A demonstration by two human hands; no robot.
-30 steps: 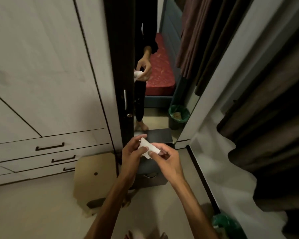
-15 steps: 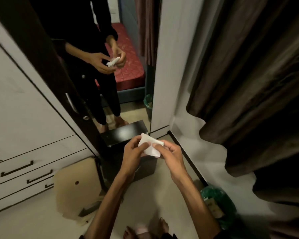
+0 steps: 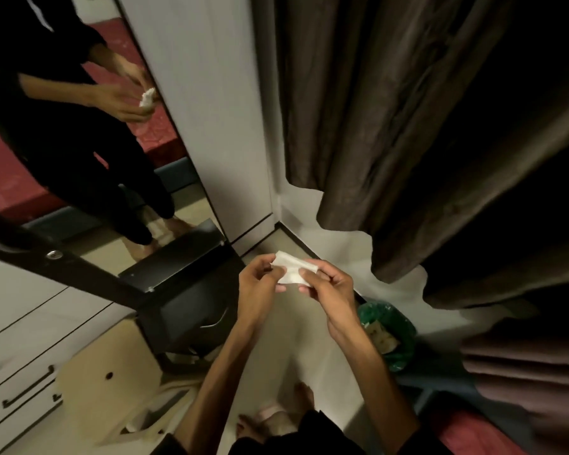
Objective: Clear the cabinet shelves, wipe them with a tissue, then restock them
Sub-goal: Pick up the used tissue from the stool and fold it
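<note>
From the head cam I see both hands up in front of the chest, sharing one white tissue (image 3: 291,270). Left hand (image 3: 259,284) pinches the tissue's left end w/ thumb and curled fingers; right hand (image 3: 329,290) pinches the right end the same way, fingers curled round the edge. The tissue is crumpled and partly folded, stretched between the two hands, held in the air above the floor and touching nothing else.

Below and left of the hands stands a small black cabinet (image 3: 191,310), its door side facing me w/ a thin metal handle. Behind it a tall mirror (image 3: 89,165) in a dark frame leans diagonally across the upper left; the reflection shows the same two hands w/ the tissue, dark clothes and a red mattress. Left of that is a white wardrobe w/ drawers (image 3: 17,382) and dark bar handles. A piece of brown cardboard (image 3: 112,389) lies on the floor in front of the drawers.

Right of the hands, a green bin (image 3: 391,336) sits on the floor w/ scraps inside, near the wall. Brown curtains (image 3: 408,126) hang over the right side. Bare feet show at the bottom edge, blurred.
</note>
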